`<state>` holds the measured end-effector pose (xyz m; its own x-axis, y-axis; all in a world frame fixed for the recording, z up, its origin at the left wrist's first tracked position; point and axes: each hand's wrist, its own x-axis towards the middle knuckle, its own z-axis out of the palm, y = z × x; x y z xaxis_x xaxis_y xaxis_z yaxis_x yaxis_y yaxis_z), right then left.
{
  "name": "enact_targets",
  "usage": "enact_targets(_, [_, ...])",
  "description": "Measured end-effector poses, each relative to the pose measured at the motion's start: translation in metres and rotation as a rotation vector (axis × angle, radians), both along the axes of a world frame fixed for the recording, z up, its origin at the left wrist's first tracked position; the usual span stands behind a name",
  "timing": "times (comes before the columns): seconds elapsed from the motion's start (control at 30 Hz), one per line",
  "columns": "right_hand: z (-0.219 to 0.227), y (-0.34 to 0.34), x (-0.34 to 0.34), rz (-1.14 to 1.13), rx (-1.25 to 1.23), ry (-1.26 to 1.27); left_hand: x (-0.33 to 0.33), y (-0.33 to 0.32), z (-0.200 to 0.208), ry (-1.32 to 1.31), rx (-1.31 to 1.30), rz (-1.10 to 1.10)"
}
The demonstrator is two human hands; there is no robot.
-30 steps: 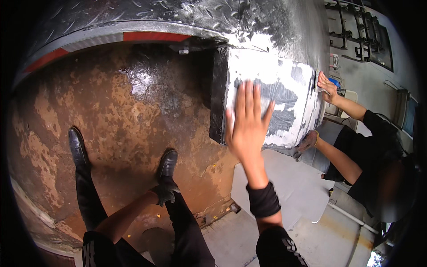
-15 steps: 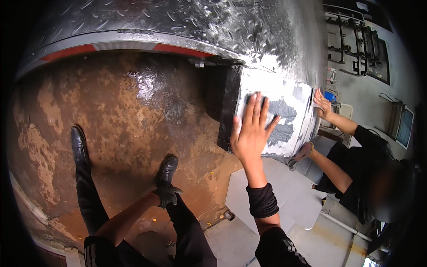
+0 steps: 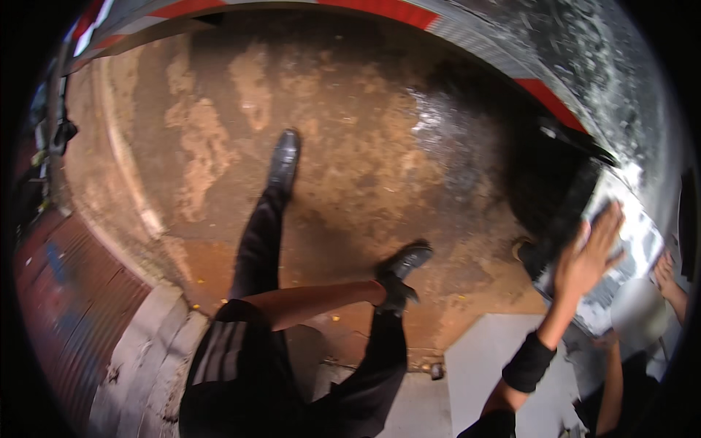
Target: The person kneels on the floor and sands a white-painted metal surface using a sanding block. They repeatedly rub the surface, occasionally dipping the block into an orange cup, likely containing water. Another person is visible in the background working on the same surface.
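My bare right hand lies open on a box-like metal piece with a black side and patches of white coating. Its fingers are stretched out and point up the surface. My left hand, in a dark glove, rests on my right leg near the knee. Its fingers look loosely apart, with nothing seen in them, though the dark trousers blend with the glove. Another person's hands touch the piece from the right side: one hand is at its edge, the other at its lower end.
A metal platform with a red and white striped edge curves along the top. Below me is a stained brown floor. A grey flat sheet lies at lower right. Concrete blocks and a rusty red ribbed panel are at left.
The view has swung left, so the metal piece and the other person now sit farther right. My right hand remains on the coated surface; my left hand is still on my leg.
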<state>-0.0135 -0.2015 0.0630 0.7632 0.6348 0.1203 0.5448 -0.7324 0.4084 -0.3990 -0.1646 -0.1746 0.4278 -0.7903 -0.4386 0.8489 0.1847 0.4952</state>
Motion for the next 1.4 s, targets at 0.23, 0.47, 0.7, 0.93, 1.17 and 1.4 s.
enact_targets(0.23, [0.004,-0.036,-0.017,-0.001,-0.060,-0.063,0.046,0.033,0.044,-0.271,0.282,-0.156])
enact_targets(0.47, [0.003,-0.020,-0.017,-0.053,-0.065,0.078,0.038,0.018,0.038,0.110,-0.077,-0.028])
enact_targets(0.7, [0.013,0.009,0.011,-0.238,0.033,0.050,0.040,0.006,0.006,-0.005,-0.110,-0.244])
enact_targets(0.93, [0.006,-0.036,-0.064,-0.309,-0.066,0.174,0.049,0.048,0.039,0.088,-0.060,-0.264])
enact_targets(1.17, [0.008,-0.014,-0.012,-0.265,0.137,0.030,0.045,0.041,0.027,0.101,0.144,-0.390])
enact_targets(1.4, [0.017,-0.018,0.014,-0.310,0.185,-0.002,0.042,0.045,0.003,0.108,0.152,-0.396])
